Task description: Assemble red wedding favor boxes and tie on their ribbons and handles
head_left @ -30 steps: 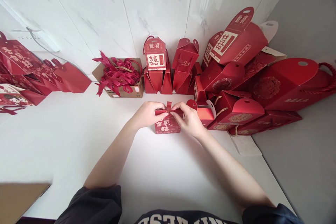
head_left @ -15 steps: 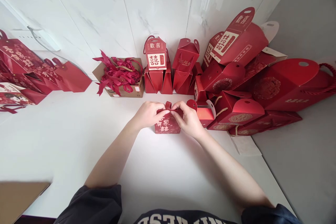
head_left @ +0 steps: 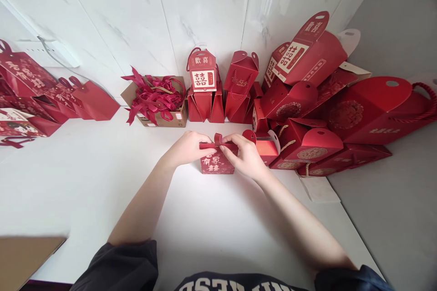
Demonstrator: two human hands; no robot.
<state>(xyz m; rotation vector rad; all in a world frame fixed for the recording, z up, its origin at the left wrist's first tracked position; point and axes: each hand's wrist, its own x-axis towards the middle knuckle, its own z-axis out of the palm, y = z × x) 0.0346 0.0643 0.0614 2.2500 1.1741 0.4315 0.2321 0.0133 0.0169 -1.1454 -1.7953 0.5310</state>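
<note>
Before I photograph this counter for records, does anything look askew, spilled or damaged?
Two things look untidy: ribbons trail over the rim of the cardboard box, and a red gift box lies slantwise atop the right pile rather than upright. The small red box between the left hand and right hand shows no visible damage.

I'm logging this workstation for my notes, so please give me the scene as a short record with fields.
Left hand: pinching the top edge of the small red box
Right hand: thumb and fingers at that edge, beside the red loop
Box position: standing on the white table, pale lettering facing the person
Near the wall: cardboard box of ribbons
Right side: piled red gift boxes
Left side: more red boxes
</note>
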